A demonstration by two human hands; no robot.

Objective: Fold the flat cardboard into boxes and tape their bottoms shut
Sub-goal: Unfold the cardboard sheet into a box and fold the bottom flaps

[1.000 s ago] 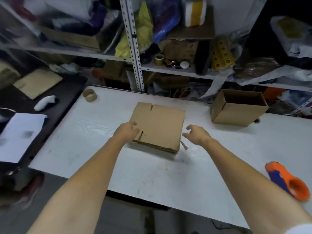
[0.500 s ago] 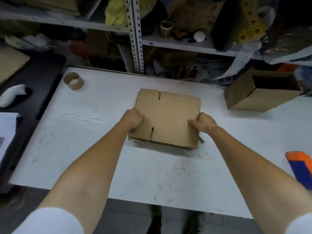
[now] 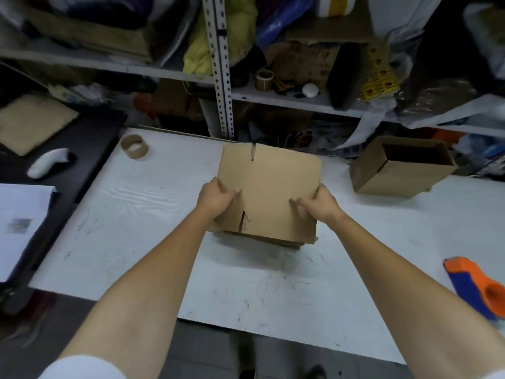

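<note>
With one folded box (image 3: 393, 173) sitting aside, the left hand (image 3: 216, 199) and right hand (image 3: 318, 206) are gripping the top flat cardboard (image 3: 273, 184) by its edges, folding and taping seemingly lying ahead

Bare from left hand (image 3: 216, 199) and right hand (image 3: 318, 205) back to white sleeves (image 3: 82, 369); dark shoes (image 3: 247, 374) far behind both hands.

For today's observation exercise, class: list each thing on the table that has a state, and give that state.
Top cardboard sheet: flat, unfolded, gripped at both sides.
Cardboard stack: flat, lying underneath.
Left hand: grips the sheet's left edge.
Right hand: grips its right edge.
Box: folded up, open, unheld.
Tape dispenser: lying unheld.
Tape roll: lying hole-up.
</note>
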